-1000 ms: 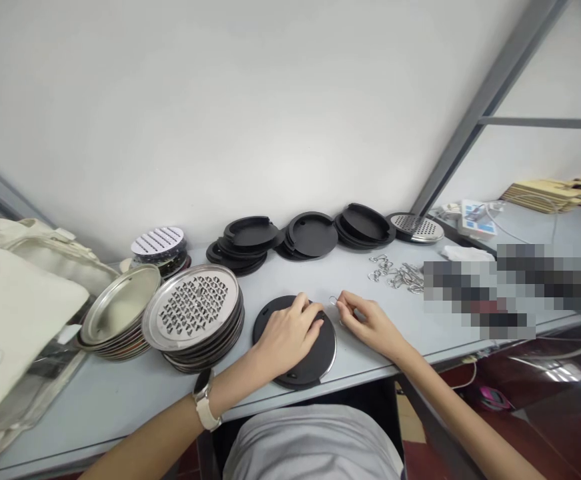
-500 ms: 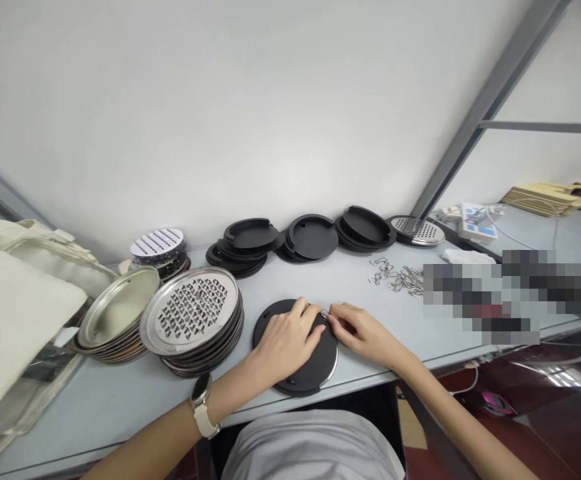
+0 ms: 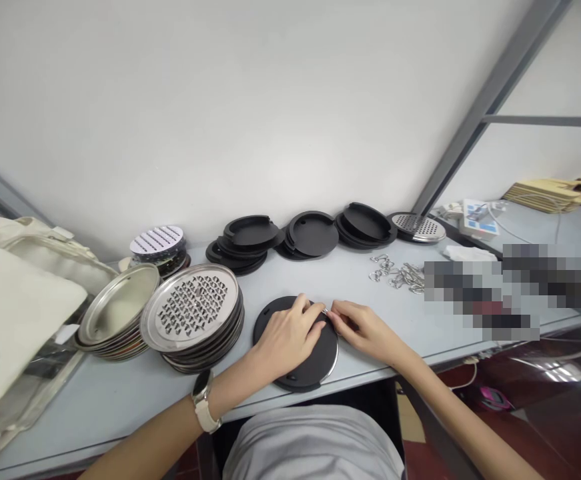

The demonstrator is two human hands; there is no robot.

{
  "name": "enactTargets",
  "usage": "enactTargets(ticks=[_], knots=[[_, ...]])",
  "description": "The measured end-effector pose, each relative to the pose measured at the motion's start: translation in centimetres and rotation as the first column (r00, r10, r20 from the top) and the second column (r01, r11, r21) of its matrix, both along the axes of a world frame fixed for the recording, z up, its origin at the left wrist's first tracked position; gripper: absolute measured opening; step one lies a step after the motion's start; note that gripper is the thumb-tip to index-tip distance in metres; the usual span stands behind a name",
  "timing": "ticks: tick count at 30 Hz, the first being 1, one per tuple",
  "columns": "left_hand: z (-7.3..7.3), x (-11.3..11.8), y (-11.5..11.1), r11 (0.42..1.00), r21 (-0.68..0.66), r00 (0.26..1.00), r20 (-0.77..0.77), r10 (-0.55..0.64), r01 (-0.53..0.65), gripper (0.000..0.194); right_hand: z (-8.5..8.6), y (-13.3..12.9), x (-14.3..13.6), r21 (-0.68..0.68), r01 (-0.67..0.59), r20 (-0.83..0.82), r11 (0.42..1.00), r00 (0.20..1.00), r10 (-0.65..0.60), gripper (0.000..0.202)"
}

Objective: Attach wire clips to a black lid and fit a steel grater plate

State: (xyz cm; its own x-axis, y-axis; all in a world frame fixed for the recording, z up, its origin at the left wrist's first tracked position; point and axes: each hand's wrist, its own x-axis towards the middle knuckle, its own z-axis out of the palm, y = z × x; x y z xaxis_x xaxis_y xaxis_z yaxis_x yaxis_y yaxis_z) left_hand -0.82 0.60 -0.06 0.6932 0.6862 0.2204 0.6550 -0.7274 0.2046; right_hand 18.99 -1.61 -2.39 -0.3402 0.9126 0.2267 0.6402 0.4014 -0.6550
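Note:
A black round grater base (image 3: 326,357) with a shiny metal rim lies flat near the table's front edge. My left hand (image 3: 290,339) rests over it, palm down, fingers bent and gripping its upper right part. A small wire clip (image 3: 325,311) shows between the fingertips of both hands at the disc's far right edge. My right hand (image 3: 363,331) pinches that clip between thumb and forefinger. How the clip sits against the disc is hidden by the fingers. To the right lies a loose pile of similar wire clips (image 3: 405,276).
Left stand stacked round grater plates (image 3: 197,303), metal dishes (image 3: 120,310) and a cream bag (image 3: 15,320). Along the wall are black round trays (image 3: 313,237) and a perforated grater (image 3: 423,227). Farther right are a white box (image 3: 479,219), wooden boards (image 3: 545,197) and a metal post (image 3: 463,147).
The wire clip, earlier showing as a small loop between the fingertips, is now more covered and appears tilted. Both hands stay almost in place; the view has shifted slightly.

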Motion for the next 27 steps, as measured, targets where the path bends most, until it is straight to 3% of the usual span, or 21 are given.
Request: enactTargets(ticks=[6,27], knots=[[0.02,0.02,-0.05,1.000,-0.012,1.000,0.015,-0.009,0.010,0.029,-0.04,0.09,0.16,-0.044,-0.012,-0.018,0.999,1.000,0.011,0.026],[0.20,0.11,-0.01,1.000,-0.004,0.999,-0.036,-0.004,0.003,0.032,0.04,0.28,-0.18,0.002,-0.007,0.009,1.000,1.000,0.007,0.023]])
